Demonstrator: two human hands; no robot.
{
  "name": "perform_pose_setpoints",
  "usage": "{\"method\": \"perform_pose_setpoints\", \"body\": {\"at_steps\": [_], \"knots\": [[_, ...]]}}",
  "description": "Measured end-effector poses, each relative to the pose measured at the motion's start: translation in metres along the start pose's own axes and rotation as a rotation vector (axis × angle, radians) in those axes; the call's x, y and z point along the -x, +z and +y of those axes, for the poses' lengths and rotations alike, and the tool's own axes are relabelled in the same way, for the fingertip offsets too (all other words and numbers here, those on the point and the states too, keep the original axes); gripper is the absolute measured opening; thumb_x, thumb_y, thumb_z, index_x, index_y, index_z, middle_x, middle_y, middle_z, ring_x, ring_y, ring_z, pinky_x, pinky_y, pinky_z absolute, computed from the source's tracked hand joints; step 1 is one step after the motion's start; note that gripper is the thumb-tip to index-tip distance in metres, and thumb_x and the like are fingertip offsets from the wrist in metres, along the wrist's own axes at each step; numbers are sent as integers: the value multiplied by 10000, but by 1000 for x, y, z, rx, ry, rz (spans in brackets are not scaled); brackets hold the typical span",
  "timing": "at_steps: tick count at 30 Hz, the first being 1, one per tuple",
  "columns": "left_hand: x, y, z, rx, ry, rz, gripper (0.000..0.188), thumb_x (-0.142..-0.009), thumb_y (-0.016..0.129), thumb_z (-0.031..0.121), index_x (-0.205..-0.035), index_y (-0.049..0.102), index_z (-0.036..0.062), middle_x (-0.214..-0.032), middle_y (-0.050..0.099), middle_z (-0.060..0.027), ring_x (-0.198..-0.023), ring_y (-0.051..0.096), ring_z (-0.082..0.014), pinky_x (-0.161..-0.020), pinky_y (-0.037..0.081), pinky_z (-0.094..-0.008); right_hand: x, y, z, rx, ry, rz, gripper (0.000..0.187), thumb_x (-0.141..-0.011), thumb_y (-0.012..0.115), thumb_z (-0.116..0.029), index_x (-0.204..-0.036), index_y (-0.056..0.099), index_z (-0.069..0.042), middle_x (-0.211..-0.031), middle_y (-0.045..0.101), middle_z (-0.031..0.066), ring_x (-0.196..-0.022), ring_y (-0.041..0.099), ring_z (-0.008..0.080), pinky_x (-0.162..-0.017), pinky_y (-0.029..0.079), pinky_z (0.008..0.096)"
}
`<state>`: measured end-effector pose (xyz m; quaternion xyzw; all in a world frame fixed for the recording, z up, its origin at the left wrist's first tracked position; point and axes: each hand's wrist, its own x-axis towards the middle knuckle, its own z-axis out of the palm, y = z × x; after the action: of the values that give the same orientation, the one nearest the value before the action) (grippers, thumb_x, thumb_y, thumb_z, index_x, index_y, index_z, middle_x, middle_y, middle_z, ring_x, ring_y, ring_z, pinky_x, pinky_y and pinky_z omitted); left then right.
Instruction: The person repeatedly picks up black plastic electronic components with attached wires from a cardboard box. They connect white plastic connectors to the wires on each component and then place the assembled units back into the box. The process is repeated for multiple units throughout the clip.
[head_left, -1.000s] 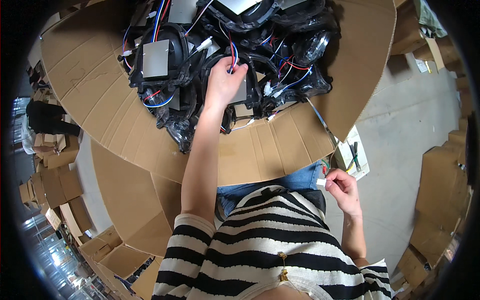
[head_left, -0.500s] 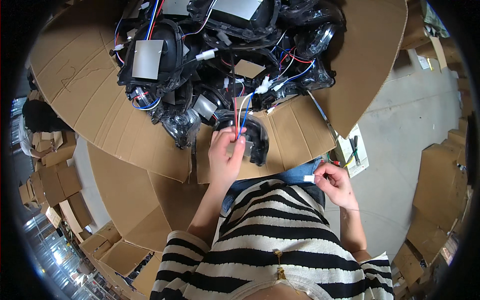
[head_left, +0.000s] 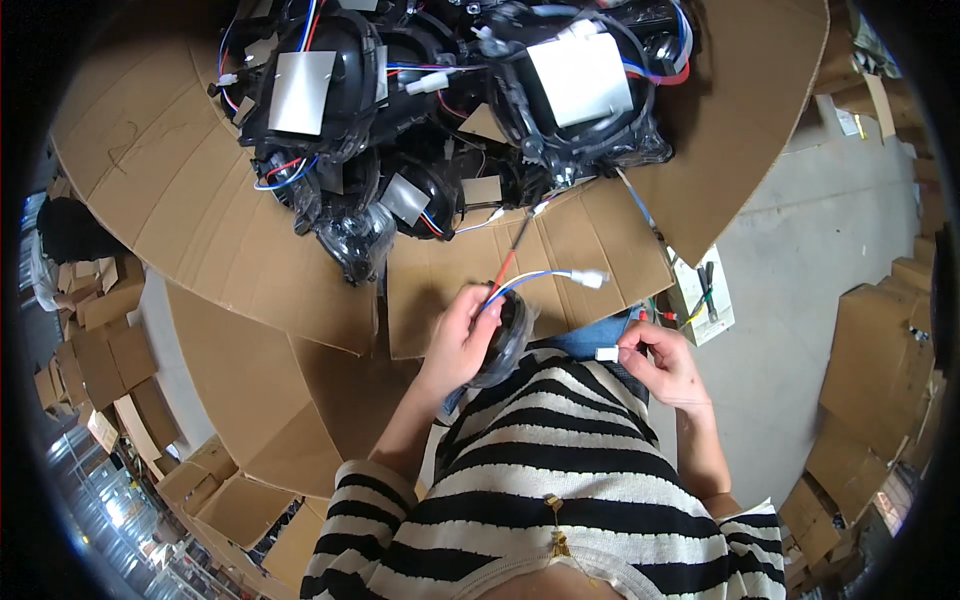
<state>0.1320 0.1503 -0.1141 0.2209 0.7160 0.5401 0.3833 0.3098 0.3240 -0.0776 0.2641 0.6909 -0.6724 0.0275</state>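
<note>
One black film-wrapped part (head_left: 511, 343) and its coloured wires (head_left: 506, 266) are grasped by the fingers of the left hand (head_left: 460, 345) at the near edge of the cardboard box (head_left: 600, 240); a small white connector (head_left: 606, 354) is pinched by the fingers of the right hand (head_left: 668, 372).

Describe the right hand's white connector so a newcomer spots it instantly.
Start at the huge open brown cardboard box and look below its near side, right of centre, to the person's right hand. The small white rectangular connector juts leftward from that hand. Unlike the other white plastic connector, ending thin blue and pale wires above it, this one is pinched in a hand.
</note>
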Motion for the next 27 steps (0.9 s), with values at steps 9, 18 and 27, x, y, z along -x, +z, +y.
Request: {"method": "perform_pose_setpoints", "body": {"at_steps": [9,18,27], "knots": [[-63,-3,43,375,-165,-473,219,-897,389,151,-1021,488,-1,-689,527,-23,-570,434,-32,-512,344,-166,-1,4,-4,9,-21,-26,44,-762,545,-52,-773,546,-9,-687,527,6,-622,467,57,-525,370,201],[-44,16,53,-13,-9,-363,268,-909,340,153,-1061,487,-11,-627,504,-13,-540,450,-51,-513,376,-184,3,5,-21,15,-69,-70,14,-738,538,-21,-748,530,-14,-675,517,34,-590,473,109,-508,364,227],[-13,2,64,181,-40,-378,260,-891,393,118,-1101,482,-8,-681,564,-56,-605,539,-93,-604,439,-217,6,5,-31,54,-134,-115,30,-713,539,-5,-740,533,-18,-671,538,52,-580,490,155,-490,363,256]]}}
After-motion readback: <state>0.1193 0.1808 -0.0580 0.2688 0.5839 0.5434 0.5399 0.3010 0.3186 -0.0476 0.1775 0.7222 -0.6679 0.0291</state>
